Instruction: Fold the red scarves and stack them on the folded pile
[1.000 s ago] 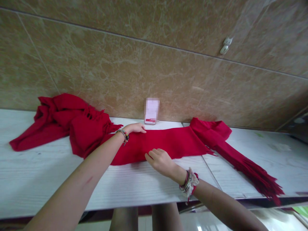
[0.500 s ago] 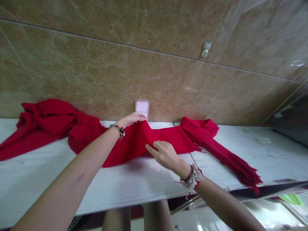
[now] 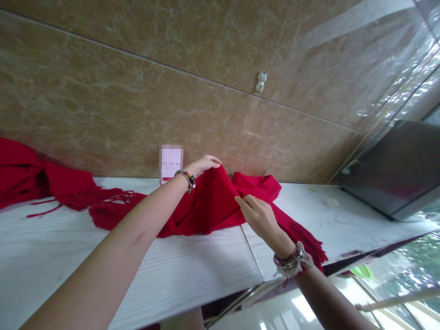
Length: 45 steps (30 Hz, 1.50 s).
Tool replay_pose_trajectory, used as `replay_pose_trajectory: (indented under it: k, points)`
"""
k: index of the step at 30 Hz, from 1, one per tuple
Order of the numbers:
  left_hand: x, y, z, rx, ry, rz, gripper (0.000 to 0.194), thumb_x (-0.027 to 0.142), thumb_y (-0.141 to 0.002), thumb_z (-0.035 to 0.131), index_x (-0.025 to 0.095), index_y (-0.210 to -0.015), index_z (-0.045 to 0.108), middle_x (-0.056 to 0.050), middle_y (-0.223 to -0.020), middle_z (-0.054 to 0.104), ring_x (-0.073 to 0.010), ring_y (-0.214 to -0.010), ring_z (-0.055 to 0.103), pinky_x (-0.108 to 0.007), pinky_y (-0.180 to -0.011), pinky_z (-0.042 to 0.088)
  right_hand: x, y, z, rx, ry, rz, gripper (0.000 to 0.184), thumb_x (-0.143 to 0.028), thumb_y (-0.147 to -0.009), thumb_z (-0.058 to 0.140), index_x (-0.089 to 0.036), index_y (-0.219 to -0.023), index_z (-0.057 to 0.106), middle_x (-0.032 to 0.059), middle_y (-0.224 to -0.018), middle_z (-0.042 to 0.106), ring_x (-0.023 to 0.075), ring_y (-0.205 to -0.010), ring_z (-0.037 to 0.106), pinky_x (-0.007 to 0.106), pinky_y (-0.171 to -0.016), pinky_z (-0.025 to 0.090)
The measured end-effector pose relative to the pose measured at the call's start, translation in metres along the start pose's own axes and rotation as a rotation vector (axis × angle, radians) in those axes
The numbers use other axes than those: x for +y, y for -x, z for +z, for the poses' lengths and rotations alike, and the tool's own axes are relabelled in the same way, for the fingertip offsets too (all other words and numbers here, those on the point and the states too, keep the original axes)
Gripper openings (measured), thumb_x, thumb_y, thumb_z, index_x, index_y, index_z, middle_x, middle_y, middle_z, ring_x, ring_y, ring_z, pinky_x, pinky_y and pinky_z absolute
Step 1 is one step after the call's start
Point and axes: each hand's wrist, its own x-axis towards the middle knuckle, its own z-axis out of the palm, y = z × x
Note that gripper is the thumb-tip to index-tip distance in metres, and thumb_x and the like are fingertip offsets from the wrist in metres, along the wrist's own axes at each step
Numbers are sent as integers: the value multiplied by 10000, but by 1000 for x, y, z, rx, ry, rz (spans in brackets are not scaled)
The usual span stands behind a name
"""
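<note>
A red fringed scarf (image 3: 206,201) stretches along the white tabletop, its middle part lifted in a fold between my hands. My left hand (image 3: 206,165) pinches the far edge of that fold, close to the wall. The near edge is gripped by my right hand (image 3: 256,213), thumb and fingers pressed together on the cloth. To the right, more red cloth (image 3: 259,185) lies folded over, with a fringed end running under my right wrist. At the left, a bunched red scarf (image 3: 20,174) lies with its fringe spread toward the middle.
A phone (image 3: 171,162) with a lit screen leans against the brown marbled wall (image 3: 137,91). A small white cat-shaped hook (image 3: 261,81) is fixed to the wall. A dark box-like appliance (image 3: 392,169) stands at the table's right end. A green basin (image 3: 362,271) shows below the table edge.
Both hands have moved right along the scarf and raised its middle, which lay flat before. The view has turned to the right.
</note>
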Motion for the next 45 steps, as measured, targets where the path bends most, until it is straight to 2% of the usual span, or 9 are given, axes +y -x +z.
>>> replay_pose_trajectory:
  k: [10, 16, 19, 23, 28, 30, 34, 40, 45]
  points:
    - [-51, -24, 66, -54, -277, 17, 166, 131, -661, 545, 114, -778, 661, -63, -802, 695, -179, -768, 623, -251, -726, 460, 10, 46, 35, -491, -32, 188, 285, -60, -823, 417, -163, -1011, 604, 49, -770, 595, 129, -645, 559, 207, -520, 412]
    - [-55, -17, 71, -34, -457, 76, 217, 181, -765, 462, 120, -839, 657, -90, -930, 679, -189, -859, 604, -246, -776, 428, 6, 42, 38, -508, -123, 247, 411, -64, -809, 405, -186, -1179, 534, 117, -1030, 587, 186, -912, 565, 256, -713, 485]
    - [-51, -9, 64, -13, -521, 102, 264, 243, -815, 415, 132, -893, 642, -89, -972, 667, -188, -883, 596, -247, -790, 418, 14, 39, 37, -498, -272, 171, 475, -63, -777, 436, -179, -1234, 493, 137, -1300, 435, 225, -1160, 439, 339, -895, 438]
    - [-55, 13, 45, -16, -590, 100, 293, 317, -821, 411, 143, -894, 635, -95, -945, 669, -207, -857, 605, -271, -773, 426, 36, 19, 38, -562, -534, 88, 460, -183, -753, 549, -176, -1212, 515, 124, -1328, 427, 232, -1203, 413, 370, -957, 396]
    - [-70, 42, 25, -45, -626, 83, 309, 363, -800, 430, 148, -906, 625, -88, -953, 671, -207, -864, 612, -268, -790, 430, 42, -27, 68, -459, -559, 397, 355, -169, -853, 418, -116, -1189, 517, 121, -1177, 574, 179, -1084, 526, 279, -928, 391]
    - [-76, 48, 23, -48, -629, 81, 305, 353, -788, 439, 142, -912, 622, -94, -984, 664, -210, -896, 606, -267, -811, 426, 31, -37, 84, -521, -475, 529, 379, -156, -862, 406, -125, -1233, 472, 119, -1158, 584, 181, -1057, 544, 265, -902, 397]
    - [-87, 54, 19, -31, -615, 72, 306, 320, -780, 418, 131, -911, 619, -104, -1007, 655, -217, -924, 598, -276, -836, 422, 3, -34, 102, -557, -416, 589, 430, -131, -864, 375, -109, -1292, 401, 153, -1087, 595, 205, -977, 578, 273, -829, 429]
    - [-97, 76, -6, -78, -552, 79, 290, 309, -756, 405, 165, -887, 620, -55, -989, 662, -189, -925, 596, -256, -852, 418, -40, -27, 92, -559, -360, 658, 449, -105, -880, 284, -192, -1310, 380, 134, -1094, 560, 184, -890, 594, 264, -740, 459]
    - [-104, 108, -42, -97, -572, 58, 289, 321, -721, 414, 184, -869, 621, -35, -956, 674, -186, -872, 609, -265, -814, 446, -84, -42, 82, -532, -379, 629, 491, -24, -831, 273, -147, -1295, 377, 163, -1153, 524, 196, -972, 570, 283, -751, 472]
